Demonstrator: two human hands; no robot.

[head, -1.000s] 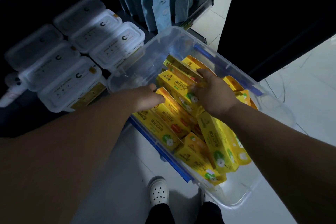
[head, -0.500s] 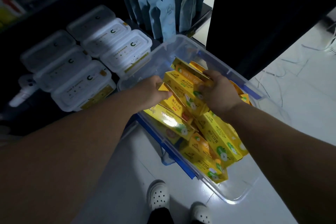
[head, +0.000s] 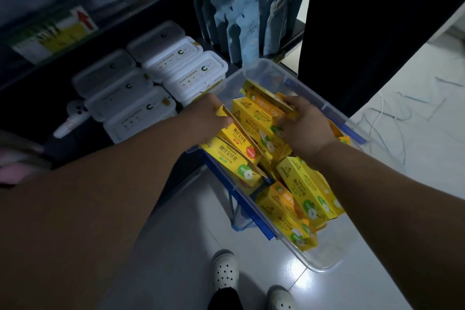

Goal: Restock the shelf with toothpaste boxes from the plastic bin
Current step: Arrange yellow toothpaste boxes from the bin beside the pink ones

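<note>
**Hands clamped on a stack of toothpaste boxes in the bin**

Toothpaste boxes [head: 261,118]: long yellow cartons, green apple graphic near one end, dark print down the side, "Toothpaste" legible on one. Some carry a red-orange patch instead of green. They lie jumbled at mixed angles inside the plastic bin [head: 327,263], not in neat rows.

Bin is clear, with blue latch strips along the long sides. It sits on the white tiled floor [head: 377,292], just in front of the bottom shelf [head: 35,111].

Left hand [head: 203,121] is on the left end of a small stack near the bin's far end. Fingers curl round the box ends, mostly hidden behind the cartons, so exact finger spread can't be told. One carton juts up tilted against this hand.

Right hand [head: 305,128] presses the opposite end of the same stack, fingers [head: 289,103] together and curled over the top box. Stack is squeezed between both hands, and sits above the loose boxes underneath.

Bottom shelf holds white lidded tubs [head: 176,75] stacked in two rows, touching each other, with blue-grey pouches [head: 241,25] upright to their right. A white spray bottle [head: 71,118] lies left of the tubs.

White perforated clogs [head: 225,269] at the bottom edge of view.
</note>
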